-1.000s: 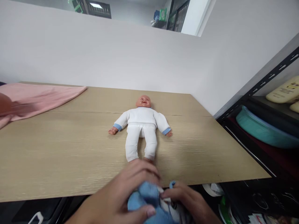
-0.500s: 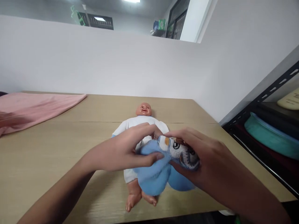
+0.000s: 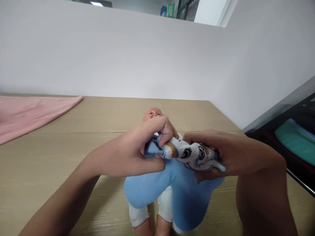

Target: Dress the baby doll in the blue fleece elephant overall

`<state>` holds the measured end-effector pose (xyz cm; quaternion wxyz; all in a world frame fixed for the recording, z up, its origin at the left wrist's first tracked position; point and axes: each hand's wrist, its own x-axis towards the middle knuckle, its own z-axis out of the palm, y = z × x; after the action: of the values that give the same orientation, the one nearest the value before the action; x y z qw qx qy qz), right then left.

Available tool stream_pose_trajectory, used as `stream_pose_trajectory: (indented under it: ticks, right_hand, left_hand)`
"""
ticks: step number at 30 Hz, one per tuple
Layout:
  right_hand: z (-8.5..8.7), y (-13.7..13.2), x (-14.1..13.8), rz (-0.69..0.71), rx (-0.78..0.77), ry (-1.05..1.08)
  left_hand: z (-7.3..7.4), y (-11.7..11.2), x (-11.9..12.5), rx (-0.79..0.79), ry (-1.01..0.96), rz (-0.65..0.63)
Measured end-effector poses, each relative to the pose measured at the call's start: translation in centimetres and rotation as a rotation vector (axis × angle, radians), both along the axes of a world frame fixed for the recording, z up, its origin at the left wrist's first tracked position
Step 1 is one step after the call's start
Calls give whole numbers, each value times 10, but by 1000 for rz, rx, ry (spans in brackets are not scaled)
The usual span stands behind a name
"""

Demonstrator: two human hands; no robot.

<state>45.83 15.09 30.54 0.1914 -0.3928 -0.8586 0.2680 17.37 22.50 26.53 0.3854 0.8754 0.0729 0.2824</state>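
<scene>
over the doll [image 3: 152, 113], mid-worktop [image 3: 110, 114]: blue cloth [image 3: 150, 190] now spread wider than half a second ago, hiding the doll's torso. left hand [image 3: 133, 150] and right hand [image 3: 228, 152] both grip its top. bare room leftward, pink cloth [image 3: 36, 113] toward far left corner; right edge closer.

pale wall [image 3: 123, 59] | wd tbl [image 3: 36, 170] | dk shelf [image 3: 264, 139] R | light [image 3: 96, 4] up top

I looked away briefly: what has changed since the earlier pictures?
The left hand and right hand, both still holding the blue cloth, have carried it forward from the near edge of the table to over the doll, now more spread out. The doll still lies face up; the pink cloth remains at left.
</scene>
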Motion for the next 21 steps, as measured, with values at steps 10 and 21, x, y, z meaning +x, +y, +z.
stream_pose_trajectory:
  ticks: [10, 21]
  right_hand:
    - [-11, 14, 3, -151, 168, 123]
    - [-16, 21, 10, -229, 385, 134]
  left_hand:
    - [-7, 28, 8, 199, -8, 224]
    - [-10, 23, 14, 534, 0, 363]
